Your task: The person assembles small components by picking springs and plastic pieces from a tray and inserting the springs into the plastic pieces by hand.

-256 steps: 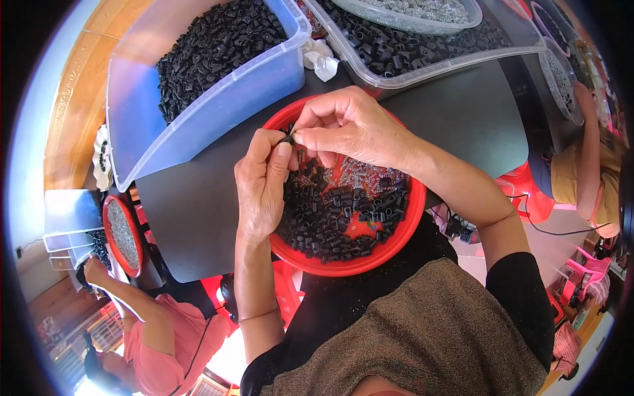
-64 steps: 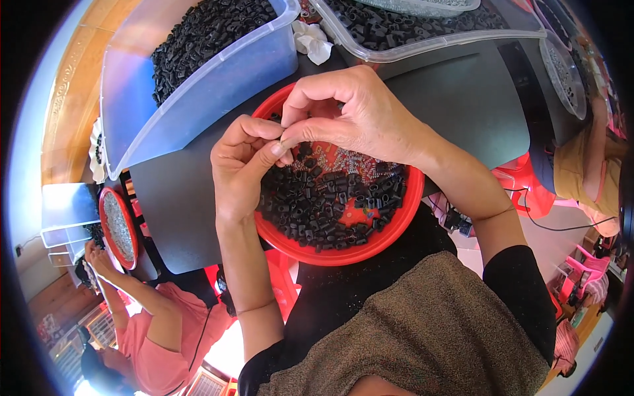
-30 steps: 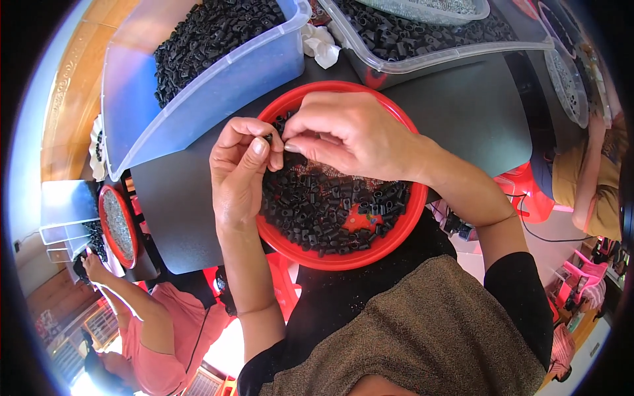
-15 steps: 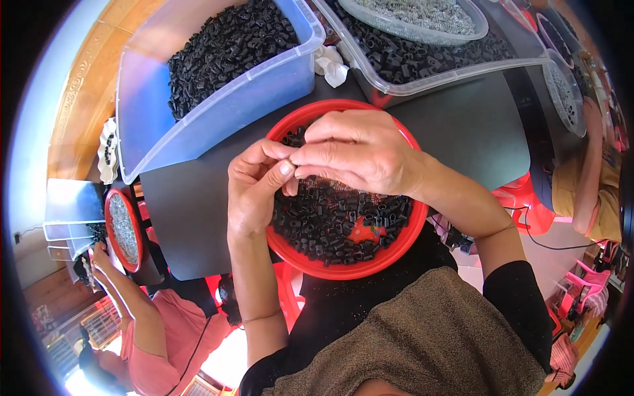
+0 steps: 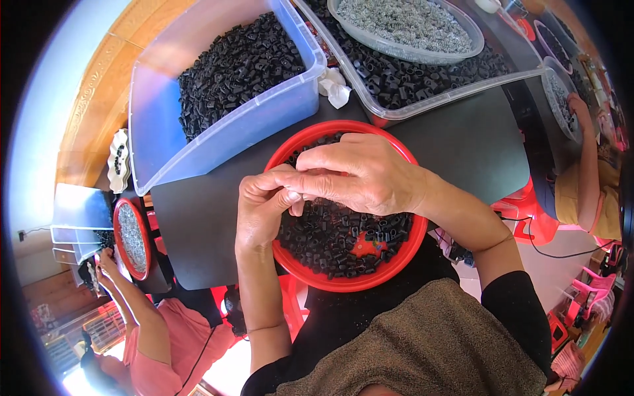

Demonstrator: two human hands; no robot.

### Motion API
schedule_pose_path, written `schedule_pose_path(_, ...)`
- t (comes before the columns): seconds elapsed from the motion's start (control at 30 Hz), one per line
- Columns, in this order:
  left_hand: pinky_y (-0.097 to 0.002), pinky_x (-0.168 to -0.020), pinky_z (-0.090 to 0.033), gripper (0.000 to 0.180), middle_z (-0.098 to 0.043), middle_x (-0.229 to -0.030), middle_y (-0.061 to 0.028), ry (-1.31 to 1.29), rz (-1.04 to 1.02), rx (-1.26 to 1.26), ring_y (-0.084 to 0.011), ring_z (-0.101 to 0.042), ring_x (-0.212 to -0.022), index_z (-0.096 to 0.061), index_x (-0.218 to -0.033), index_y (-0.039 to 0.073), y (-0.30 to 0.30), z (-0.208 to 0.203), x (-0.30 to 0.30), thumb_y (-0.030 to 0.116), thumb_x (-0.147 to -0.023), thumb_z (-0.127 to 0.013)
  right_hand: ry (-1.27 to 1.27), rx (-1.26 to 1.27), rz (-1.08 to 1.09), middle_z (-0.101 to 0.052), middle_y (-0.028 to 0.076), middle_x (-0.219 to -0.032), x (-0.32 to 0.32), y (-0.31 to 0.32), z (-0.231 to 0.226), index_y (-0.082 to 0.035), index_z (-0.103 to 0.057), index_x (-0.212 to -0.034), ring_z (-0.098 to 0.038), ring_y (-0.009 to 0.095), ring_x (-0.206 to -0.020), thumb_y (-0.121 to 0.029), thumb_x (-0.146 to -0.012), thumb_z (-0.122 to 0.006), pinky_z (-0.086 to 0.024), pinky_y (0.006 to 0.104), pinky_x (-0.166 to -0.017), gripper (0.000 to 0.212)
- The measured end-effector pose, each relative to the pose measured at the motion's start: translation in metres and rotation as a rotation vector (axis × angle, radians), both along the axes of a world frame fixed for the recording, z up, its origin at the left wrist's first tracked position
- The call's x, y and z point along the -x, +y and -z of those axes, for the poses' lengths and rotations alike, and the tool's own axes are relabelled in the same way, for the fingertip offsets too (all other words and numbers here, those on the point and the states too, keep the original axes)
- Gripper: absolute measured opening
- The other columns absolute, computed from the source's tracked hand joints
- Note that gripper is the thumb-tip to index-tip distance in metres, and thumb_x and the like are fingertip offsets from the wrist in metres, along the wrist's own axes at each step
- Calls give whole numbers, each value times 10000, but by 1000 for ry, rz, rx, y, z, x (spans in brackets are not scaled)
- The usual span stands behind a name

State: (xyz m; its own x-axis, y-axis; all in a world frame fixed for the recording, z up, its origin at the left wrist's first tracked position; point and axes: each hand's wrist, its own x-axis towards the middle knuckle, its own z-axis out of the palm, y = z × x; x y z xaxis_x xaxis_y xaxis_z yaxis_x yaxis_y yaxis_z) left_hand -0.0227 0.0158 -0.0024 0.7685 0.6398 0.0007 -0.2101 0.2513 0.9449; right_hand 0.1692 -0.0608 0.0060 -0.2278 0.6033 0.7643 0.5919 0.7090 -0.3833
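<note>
Over a round red basin [image 5: 343,282] my two hands meet, fingertips pinched together. My left hand [image 5: 261,208] comes in from the left side of the basin, its thumb and forefinger pressed closed. From the right, my right hand [image 5: 366,173] reaches across with its fingers bent down onto the left fingertips. Whatever sits between them is too small and covered to make out. Below lie many small black plastic tube-like pieces [image 5: 323,241], spread over the basin's bottom, where a patch of its printed red floor shows. Some springs seem to lie under my hands.
A blue-tinted clear bin [image 5: 231,129] of black pieces stands at the far left of the dark table [image 5: 198,228]. Beside it, another clear bin [image 5: 456,99] holds black parts and a bowl of metal springs [image 5: 413,30]. People work at left and right.
My head view has shifted slightly, so the basin and bins appear lower. Both hands stay together; the right fingers now cover more of the left fingertips.
</note>
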Motion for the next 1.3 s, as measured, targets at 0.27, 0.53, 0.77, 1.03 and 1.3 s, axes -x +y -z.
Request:
schedule_pose_path(0.27,-236,-535,-439,144,-655,-824,-92,5,44,13,-122,-545,-617,-714,-940,-10,2,1,-1,54,-811,-723,38,0,44,-623,-6,-946,-3,-1,2,-148,-687,-1095,-609,164,-733,-178,-759,-715,-461,307,-587,338)
schedule_pose_path(0.53,-216,-600,-409,139,-608,-846,-47,-40,-76,-21,-94,-508,-659,-696,-997,-17,-1,-4,-4,17,-871,-649,362,410,41,-648,80,-956,-4,-4,-7,-24,-677,-1031,-640,140,-709,-100,-738,-802,-493,251,-563,328)
schedule_pose_path(0.77,-186,-609,-409,113,-602,-833,-15,199,-303,-305,-58,-512,-666,-677,-989,-19,-10,-5,-15,-27,-885,-635,380,597,72,-683,70,-774,-7,-3,-10,-11,-704,-952,-612,98,-613,-99,-788,-768,-476,233,-563,197)
schedule_pose_path(1.03,-173,-617,-434,90,-628,-822,-1,255,-328,-395,-40,-535,-666,-658,-952,-6,-14,-4,-17,-32,-866,-663,445,678,64,-681,157,-751,-7,-1,-4,12,-698,-908,-653,193,-627,-132,-802,-743,-485,297,-580,184)
schedule_pose_path(1.3,-191,-611,-449,76,-636,-835,-25,178,-225,-229,-56,-552,-663,-621,-939,-8,-11,-3,-12,-31,-874,-654,426,536,56,-699,146,-760,-6,-3,2,2,-711,-923,-678,194,-639,-87,-806,-725,-513,289,-599,148)
